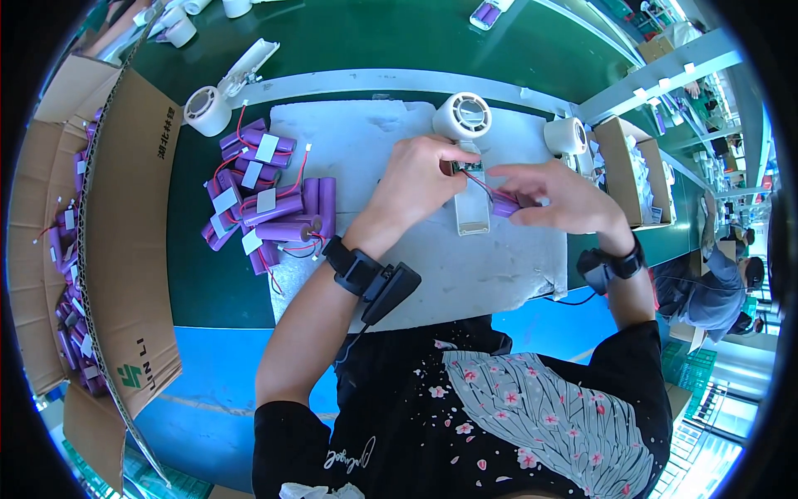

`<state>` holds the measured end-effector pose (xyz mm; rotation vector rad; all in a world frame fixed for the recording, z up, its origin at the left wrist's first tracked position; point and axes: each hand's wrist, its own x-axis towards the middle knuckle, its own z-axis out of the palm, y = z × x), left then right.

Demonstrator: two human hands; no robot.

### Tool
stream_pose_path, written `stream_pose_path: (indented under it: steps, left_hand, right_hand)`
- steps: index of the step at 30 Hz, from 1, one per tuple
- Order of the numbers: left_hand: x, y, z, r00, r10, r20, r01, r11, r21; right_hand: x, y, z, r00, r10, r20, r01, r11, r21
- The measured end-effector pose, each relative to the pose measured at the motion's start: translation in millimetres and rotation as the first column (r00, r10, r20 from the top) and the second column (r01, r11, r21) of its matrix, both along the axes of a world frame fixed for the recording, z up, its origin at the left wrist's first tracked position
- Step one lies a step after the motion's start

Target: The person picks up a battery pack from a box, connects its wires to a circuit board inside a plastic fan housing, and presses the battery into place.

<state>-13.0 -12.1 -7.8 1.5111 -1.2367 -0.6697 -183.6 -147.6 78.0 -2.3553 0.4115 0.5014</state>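
Note:
A white handheld fan (473, 212) lies on the grey mat, its round head away from me and its narrow handle casing open toward me. My left hand (420, 179) is closed in a pinch over a small green circuit board (470, 166) in the handle; its fingertips hide what lies between them. Red and dark wires run from there to a purple battery pack (504, 205), held beside the handle in the loosely curled fingers of my right hand (561, 197). Left of the mat is a pile of similar purple battery packs (278, 208) with white pads and red wires.
A tall cardboard box (133, 224) with more purple packs stands at the left. Other white fan parts (208, 111) sit at the back left, and another fan head (565, 135) at the right. Beside it stands a carton (619, 170) of white pieces. A metal rail (357, 83) crosses behind the mat.

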Motion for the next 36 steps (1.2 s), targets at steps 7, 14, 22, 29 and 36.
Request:
stream_pose_path:
  steps: [7, 14, 22, 29, 36]
  left_hand:
    - [1, -1, 0, 1.0, -0.019, 0.001, 0.019, 1.0, -0.023]
    - [0, -1, 1, 0.994, -0.019, 0.11, 0.027, 0.997, -0.077]
    - [-4, -2, 1, 0.989, 0.028, 0.147, -0.018, 0.998, -0.066]
    - [-4, -1, 0, 0.989, 0.019, 0.148, -0.007, 0.997, -0.079]
    - [-3, 0, 2, 0.988, 0.007, 0.157, 0.004, 0.998, -0.068]
  right_hand:
    - [-19, -2, -12, 0.912, -0.352, -0.21, 0.313, 0.267, 0.911]
    - [-29, 3, -32, 0.913, -0.399, -0.088, 0.182, 0.205, 0.962]
    - [-24, 25, -16, 0.931, -0.305, 0.202, 0.178, 0.86, 0.479]
    - [-23, 31, -17, 0.929, -0.272, 0.25, 0.188, 0.93, 0.316]
    - [-14, 38, -17, 0.919, -0.205, 0.336, 0.156, 0.973, 0.168]
